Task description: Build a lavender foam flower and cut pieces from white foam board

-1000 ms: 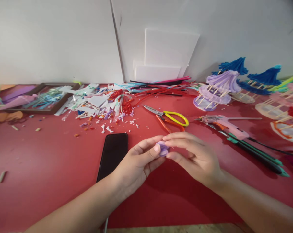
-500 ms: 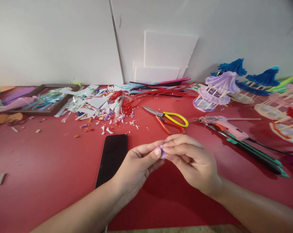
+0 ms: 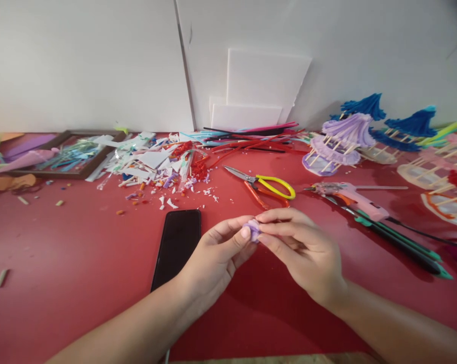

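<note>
Between my two hands is a small lilac coil of fuzzy pipe cleaner [image 3: 253, 230], partly covered by my fingers. My left hand [image 3: 223, 247] pinches it from the left, thumb on its near face. From the right, the fingertips and thumb of my right hand [image 3: 304, 250] close on its edge. Both hands are above the red table [image 3: 80, 263]. A black phone [image 3: 177, 247] lies just left of my left hand. Beyond my fingers rest scissors [image 3: 259, 182] with one yellow and one orange-red handle.
A pink glue gun [image 3: 357, 198] lies right, over a black-and-green tool [image 3: 399, 242]. Lilac [image 3: 336, 144] and blue [image 3: 412, 124] roofed models stand behind. White scraps [image 3: 152, 162], pipe cleaners [image 3: 251, 136] and a brown frame [image 3: 77, 176] line the back; white boards [image 3: 266, 78] lean on the wall.
My right fingers have loosened and lifted slightly, so more of the lilac coil shows. My left hand keeps its pinch in nearly the same spot.
</note>
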Available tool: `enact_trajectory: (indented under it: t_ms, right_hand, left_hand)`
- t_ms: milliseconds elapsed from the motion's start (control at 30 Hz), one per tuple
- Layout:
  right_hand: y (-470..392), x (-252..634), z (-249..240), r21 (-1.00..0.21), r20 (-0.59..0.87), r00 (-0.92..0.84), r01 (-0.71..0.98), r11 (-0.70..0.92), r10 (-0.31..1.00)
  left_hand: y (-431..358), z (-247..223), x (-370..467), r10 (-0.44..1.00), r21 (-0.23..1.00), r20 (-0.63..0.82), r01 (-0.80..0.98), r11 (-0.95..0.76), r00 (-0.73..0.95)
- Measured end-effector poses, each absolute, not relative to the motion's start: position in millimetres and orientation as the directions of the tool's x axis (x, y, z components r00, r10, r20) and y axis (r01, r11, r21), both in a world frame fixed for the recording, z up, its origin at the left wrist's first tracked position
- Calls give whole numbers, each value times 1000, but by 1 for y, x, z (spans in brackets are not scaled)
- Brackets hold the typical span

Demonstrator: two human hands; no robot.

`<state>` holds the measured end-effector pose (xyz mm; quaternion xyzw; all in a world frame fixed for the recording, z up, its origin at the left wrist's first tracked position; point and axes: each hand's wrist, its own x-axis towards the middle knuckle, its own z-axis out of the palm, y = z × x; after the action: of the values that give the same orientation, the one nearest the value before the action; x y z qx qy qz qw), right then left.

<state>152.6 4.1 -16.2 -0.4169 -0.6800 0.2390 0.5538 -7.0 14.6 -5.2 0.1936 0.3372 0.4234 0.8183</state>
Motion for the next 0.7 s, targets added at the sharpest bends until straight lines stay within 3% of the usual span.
enact_trajectory:
  t_ms: [167,333,400,700]
  right_hand:
    - [8,155,-17,-689,638,-133,343,639,759]
    - [8,155,-22,-781,569,-48,282,558,821]
    - [7,157,-21,-760,591,-46,304,575,805]
    - [5,160,-12,-368,779,-266,540,757,568]
  left_hand:
    - [15,-6,-7,798,578,-388,-552,601,461]
    - [15,-5,-7,806,592,-390,-549,590,446]
    - [14,-5,-6,810,588,-395,-558,586,434]
    - [13,-4,-5,806,617,-365,-527,585,466]
